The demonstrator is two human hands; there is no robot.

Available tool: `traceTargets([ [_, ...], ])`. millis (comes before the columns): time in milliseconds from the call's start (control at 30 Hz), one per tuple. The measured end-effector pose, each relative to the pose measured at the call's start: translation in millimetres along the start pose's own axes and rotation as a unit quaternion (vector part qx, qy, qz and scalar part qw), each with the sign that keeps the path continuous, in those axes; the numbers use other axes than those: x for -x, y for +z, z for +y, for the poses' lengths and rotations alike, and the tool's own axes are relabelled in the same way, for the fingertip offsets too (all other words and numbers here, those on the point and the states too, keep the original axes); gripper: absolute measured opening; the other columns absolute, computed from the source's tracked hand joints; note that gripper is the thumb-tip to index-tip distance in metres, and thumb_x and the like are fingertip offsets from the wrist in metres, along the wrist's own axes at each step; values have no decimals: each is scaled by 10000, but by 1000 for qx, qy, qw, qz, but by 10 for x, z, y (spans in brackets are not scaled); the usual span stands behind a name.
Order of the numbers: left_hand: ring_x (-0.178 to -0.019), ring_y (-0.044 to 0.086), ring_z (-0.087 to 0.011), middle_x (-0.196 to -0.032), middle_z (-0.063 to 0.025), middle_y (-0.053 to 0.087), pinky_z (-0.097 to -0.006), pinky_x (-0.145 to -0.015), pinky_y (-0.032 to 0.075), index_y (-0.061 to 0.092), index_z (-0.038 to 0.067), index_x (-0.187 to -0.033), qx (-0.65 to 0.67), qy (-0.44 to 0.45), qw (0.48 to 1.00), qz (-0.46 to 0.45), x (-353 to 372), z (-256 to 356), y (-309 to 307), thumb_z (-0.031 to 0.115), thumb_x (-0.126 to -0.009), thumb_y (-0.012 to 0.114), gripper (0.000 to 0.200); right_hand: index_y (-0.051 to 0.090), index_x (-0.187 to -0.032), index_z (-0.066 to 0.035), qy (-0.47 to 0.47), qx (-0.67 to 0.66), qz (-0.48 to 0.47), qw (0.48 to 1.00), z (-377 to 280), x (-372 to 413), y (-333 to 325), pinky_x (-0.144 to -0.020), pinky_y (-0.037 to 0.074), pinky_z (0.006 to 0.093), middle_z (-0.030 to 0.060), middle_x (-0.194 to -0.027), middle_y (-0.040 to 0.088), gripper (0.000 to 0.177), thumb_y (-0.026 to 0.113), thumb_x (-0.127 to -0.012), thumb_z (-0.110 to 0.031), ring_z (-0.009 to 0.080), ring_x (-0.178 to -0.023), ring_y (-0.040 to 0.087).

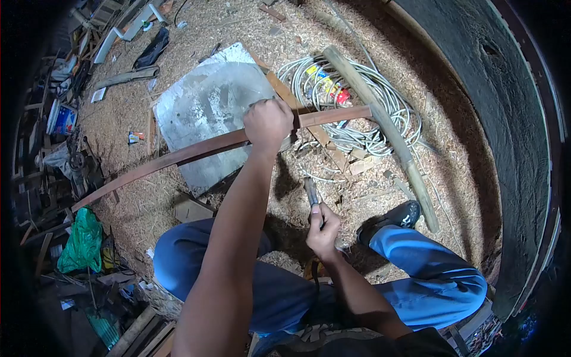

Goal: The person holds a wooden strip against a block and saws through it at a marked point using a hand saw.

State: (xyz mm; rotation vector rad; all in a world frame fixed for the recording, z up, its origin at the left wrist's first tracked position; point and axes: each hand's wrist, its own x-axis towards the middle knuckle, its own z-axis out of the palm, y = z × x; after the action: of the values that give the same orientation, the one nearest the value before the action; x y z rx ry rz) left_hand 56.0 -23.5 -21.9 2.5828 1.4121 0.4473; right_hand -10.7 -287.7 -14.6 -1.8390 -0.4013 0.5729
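Observation:
My left hand is closed around a long, narrow wooden strip. The strip runs from the lower left to the right, over a grey metal sheet, and its right end reaches a round pole. In my right hand, held low between my knees, is a short dark hand tool. Its far end points up toward the strip without touching it; its exact kind is not clear. My fingers hide part of both the strip and the tool.
Coiled pale cable lies under the pole. Wood shavings cover the ground. A large dark curved wall rises on the right. At the left are a green plastic bag, a bucket and scrap wood.

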Motion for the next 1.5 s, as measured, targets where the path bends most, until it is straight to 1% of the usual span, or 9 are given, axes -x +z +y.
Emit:
traceTargets([
  [67, -662, 701, -426, -710, -256, 691, -499, -688, 579, 743, -12, -703, 5, 9, 1000, 14, 17, -15, -20, 249, -900, 565, 373, 473, -681, -17, 17, -50, 10, 999, 91, 10, -39, -470, 314, 343, 54, -550, 408, 341, 565, -989, -130, 116, -490, 383],
  [500, -648, 699, -418, -706, -242, 694, -498, -673, 577, 746, 4, -703, -5, 2, 1000, 4, 15, 7, 2, 259, -903, 570, 369, 439, -677, -21, -23, -11, 18, 1000, 117, 39, -77, -476, 293, 343, 42, -552, 329, 365, 556, -999, -144, 106, -520, 329],
  [767, -644, 700, -414, -701, -243, 691, -497, -673, 578, 740, -4, -696, 0, -7, 1000, 18, 23, -8, 54, 262, -898, 573, 373, 439, -673, -23, -17, -19, 9, 1000, 187, 98, -51, -485, 320, 360, 80, -544, 349, 353, 561, -986, -133, 158, -476, 373],
  [1033, -643, 694, -421, -693, -246, 684, -495, -663, 571, 732, -12, -686, 0, 6, 1000, 16, -3, 14, 4, 261, -911, 564, 391, 436, -677, -35, -24, -44, 4, 999, 89, -35, -120, -482, 293, 321, -8, -543, 356, 391, 534, -1027, -179, 88, -503, 344],
  [1100, -641, 693, -422, -692, -248, 683, -496, -663, 570, 728, -17, -681, -2, 3, 1000, 16, 7, -11, 32, 260, -912, 562, 397, 456, -680, -36, -27, -68, 32, 997, 11, -204, -31, -478, 270, 322, -8, -551, 351, 387, 549, -1027, -179, 92, -511, 335],
  [1167, -640, 692, -424, -691, -250, 682, -496, -663, 570, 724, -23, -677, -3, 6, 1000, 17, 12, -3, 23, 259, -913, 560, 403, 449, -675, -37, -19, -25, 4, 999, -45, -176, -54, -483, 276, 322, -3, -558, 353, 385, 544, -1024, -170, 95, -521, 344],
  [1300, -642, 691, -426, -696, -250, 684, -500, -670, 569, 728, -21, -681, 8, 2, 1000, 16, -11, 8, -9, 260, -912, 563, 400, 442, -676, -37, -31, -70, 43, 996, 247, 171, -15, -486, 279, 320, 2, -572, 357, 377, 539, -1019, -158, 91, -533, 350],
  [1367, -644, 691, -426, -699, -252, 685, -501, -671, 569, 728, -21, -681, 8, 4, 1000, 16, -7, 3, 12, 260, -913, 563, 400, 429, -674, -39, -13, -61, 31, 998, 260, 166, -14, -506, 276, 306, -31, -590, 404, 397, 502, -1045, -157, 75, -554, 356],
  [1500, -651, 692, -427, -710, -255, 688, -501, -675, 571, 725, -21, -677, 6, 1, 1000, 17, 36, -24, 29, 257, -912, 567, 397, 442, -676, -25, -1, -48, 12, 999, 37, -254, 30, -512, 289, 312, -10, -594, 421, 407, 484, -1059, -159, 78, -558, 366],
])
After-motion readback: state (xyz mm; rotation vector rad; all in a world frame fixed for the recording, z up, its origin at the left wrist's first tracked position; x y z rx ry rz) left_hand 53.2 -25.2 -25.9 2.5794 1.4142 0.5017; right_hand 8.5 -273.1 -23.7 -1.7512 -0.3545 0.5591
